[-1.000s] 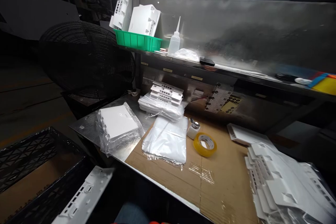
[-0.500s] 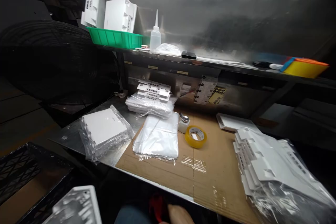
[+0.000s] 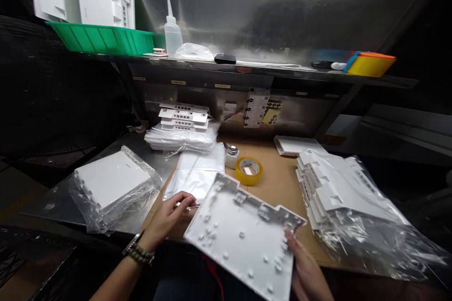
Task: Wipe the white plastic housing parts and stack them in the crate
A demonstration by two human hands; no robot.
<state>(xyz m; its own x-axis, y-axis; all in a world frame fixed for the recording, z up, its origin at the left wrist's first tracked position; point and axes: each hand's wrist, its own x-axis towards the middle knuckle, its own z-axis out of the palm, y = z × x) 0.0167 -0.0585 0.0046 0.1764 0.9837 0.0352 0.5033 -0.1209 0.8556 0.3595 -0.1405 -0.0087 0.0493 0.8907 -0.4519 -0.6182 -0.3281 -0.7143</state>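
My right hand (image 3: 300, 258) grips the right edge of a white plastic housing panel (image 3: 243, 240). The panel is tilted, its inner face with small round posts turned up toward me. My left hand (image 3: 176, 209) is at the near edge of a stack of clear plastic bags (image 3: 197, 171), thumb and fingers pinched together on the bag's edge. A watch and a braided bracelet are on the left wrist. Part of the bag stack is hidden behind the panel. Right behind the panel lies a roll of yellow tape (image 3: 249, 170).
Bagged white panels lie at left (image 3: 113, 178) and in a pile at right (image 3: 346, 193). More panels (image 3: 183, 117) sit on packed bags at the back. A pump bottle (image 3: 231, 157) stands by the tape. The shelf above holds a green bin (image 3: 102, 40) and a squeeze bottle (image 3: 173, 35).
The white panel has come from the lower left to the front middle, now in my right hand. My left hand has reached the bags. The view has shifted, moving the scene leftward.
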